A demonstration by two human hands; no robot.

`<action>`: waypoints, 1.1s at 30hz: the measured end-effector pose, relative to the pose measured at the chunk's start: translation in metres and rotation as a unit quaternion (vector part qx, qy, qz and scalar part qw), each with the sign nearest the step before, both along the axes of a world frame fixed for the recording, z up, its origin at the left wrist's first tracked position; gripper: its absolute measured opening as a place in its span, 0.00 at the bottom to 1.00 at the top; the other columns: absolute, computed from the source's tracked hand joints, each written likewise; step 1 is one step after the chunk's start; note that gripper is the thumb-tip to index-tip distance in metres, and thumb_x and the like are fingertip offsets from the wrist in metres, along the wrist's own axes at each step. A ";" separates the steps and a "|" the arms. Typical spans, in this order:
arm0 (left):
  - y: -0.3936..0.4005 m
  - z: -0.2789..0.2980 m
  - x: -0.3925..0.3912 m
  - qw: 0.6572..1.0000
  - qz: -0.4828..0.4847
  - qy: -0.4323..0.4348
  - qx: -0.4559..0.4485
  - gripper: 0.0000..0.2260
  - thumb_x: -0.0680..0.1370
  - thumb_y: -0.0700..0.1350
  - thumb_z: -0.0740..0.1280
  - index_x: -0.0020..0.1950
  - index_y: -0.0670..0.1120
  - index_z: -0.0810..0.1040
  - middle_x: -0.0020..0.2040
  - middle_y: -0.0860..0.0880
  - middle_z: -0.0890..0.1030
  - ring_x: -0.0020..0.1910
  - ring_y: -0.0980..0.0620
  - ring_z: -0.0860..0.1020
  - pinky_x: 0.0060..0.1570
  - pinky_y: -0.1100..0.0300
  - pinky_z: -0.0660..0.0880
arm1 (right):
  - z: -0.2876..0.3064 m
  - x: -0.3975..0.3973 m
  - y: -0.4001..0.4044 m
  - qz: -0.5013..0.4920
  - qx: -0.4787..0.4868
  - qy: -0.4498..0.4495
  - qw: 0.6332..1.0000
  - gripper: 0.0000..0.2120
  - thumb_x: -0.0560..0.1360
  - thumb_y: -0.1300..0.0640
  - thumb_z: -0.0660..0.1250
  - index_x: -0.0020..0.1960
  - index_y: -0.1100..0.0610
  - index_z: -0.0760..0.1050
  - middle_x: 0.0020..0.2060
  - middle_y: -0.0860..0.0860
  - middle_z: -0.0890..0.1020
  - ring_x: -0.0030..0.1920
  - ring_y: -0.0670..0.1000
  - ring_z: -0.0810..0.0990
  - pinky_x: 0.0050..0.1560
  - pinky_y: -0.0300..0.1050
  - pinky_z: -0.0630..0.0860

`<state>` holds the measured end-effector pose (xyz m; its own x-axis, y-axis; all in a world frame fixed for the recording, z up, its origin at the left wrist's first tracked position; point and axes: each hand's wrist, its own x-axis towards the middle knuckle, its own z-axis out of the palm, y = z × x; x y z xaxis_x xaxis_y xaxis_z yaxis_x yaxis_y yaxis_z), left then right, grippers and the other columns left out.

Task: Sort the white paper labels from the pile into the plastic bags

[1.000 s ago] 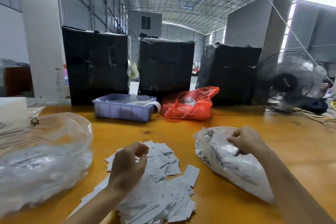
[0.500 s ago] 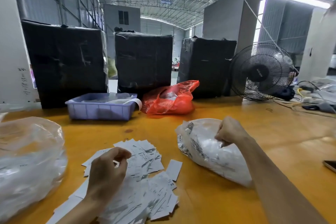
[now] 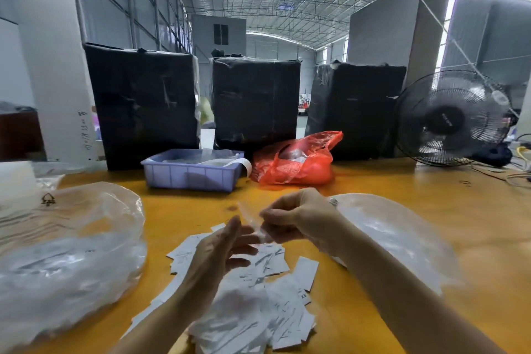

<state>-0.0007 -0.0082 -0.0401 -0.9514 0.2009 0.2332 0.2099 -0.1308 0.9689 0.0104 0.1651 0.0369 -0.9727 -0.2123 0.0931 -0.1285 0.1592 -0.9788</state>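
The smooth orange wooden table stands in a big hall with a metal truss roof; at its far edge three black wrapped boxes stand in a row, with a black table fan at the right. In front of them are a shallow lilac plastic tray and a crumpled red plastic bag. The pile of white paper labels lies near the person, spreading from near to far. A large clear plastic bag lies at the left and another clear bag at the right. Above the pile the right hand pinches a small clear plastic bag, blurred, its long axis tilted from upper left to lower right. The left hand has straight, relaxed fingers that touch this small bag
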 end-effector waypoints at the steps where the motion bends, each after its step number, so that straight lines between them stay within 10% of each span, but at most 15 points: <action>1: 0.000 0.001 0.000 1.000 -0.014 -0.008 0.012 0.32 0.59 0.72 0.70 0.45 0.46 0.84 0.41 0.46 0.85 0.41 0.50 0.82 0.38 0.62 0.78 | -0.009 -0.001 -0.010 0.002 0.000 -0.002 1.000 0.05 0.73 0.65 0.69 0.45 0.68 0.80 0.34 0.59 0.82 0.30 0.50 0.81 0.32 0.39 0.78; 7: 0.001 0.000 -0.005 0.995 0.063 -0.045 0.069 0.08 0.70 0.48 0.71 0.39 0.45 0.86 0.41 0.47 0.85 0.38 0.55 0.82 0.39 0.64 0.75 | -0.036 -0.006 -0.021 0.023 -0.023 -0.058 0.998 0.07 0.75 0.65 0.68 0.49 0.69 0.78 0.36 0.60 0.83 0.32 0.52 0.83 0.35 0.41 0.80; 16: -0.003 -0.002 -0.007 0.987 0.106 -0.077 0.091 0.04 0.71 0.39 0.72 0.36 0.43 0.84 0.38 0.47 0.85 0.34 0.57 0.81 0.38 0.66 0.75 | -0.036 -0.015 -0.008 -0.041 0.098 0.030 0.994 0.04 0.76 0.66 0.66 0.46 0.66 0.79 0.37 0.59 0.83 0.34 0.53 0.83 0.39 0.45 0.82; 24: -0.011 -0.006 -0.015 0.977 0.133 -0.101 0.136 0.11 0.63 0.42 0.74 0.41 0.38 0.80 0.32 0.46 0.83 0.31 0.54 0.81 0.32 0.66 0.77 | -0.050 -0.030 0.028 -0.088 0.524 0.115 0.840 0.14 0.77 0.69 0.60 0.60 0.63 0.77 0.58 0.57 0.79 0.57 0.54 0.78 0.51 0.41 0.73; 33: -0.009 -0.007 -0.015 0.974 0.126 -0.094 0.163 0.04 0.76 0.34 0.66 0.50 0.38 0.74 0.36 0.43 0.85 0.31 0.51 0.83 0.30 0.66 0.78 | -0.051 -0.018 -0.011 -0.017 0.261 0.108 0.959 0.09 0.77 0.58 0.66 0.54 0.62 0.79 0.49 0.56 0.84 0.44 0.46 0.81 0.49 0.42 0.78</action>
<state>-0.0154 -0.0173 -0.0469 -0.9929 -0.1012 0.0623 0.0984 -0.4059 0.9086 -0.0071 0.1545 -0.0145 -0.9501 -0.2524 0.1831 -0.3048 0.6276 -0.7164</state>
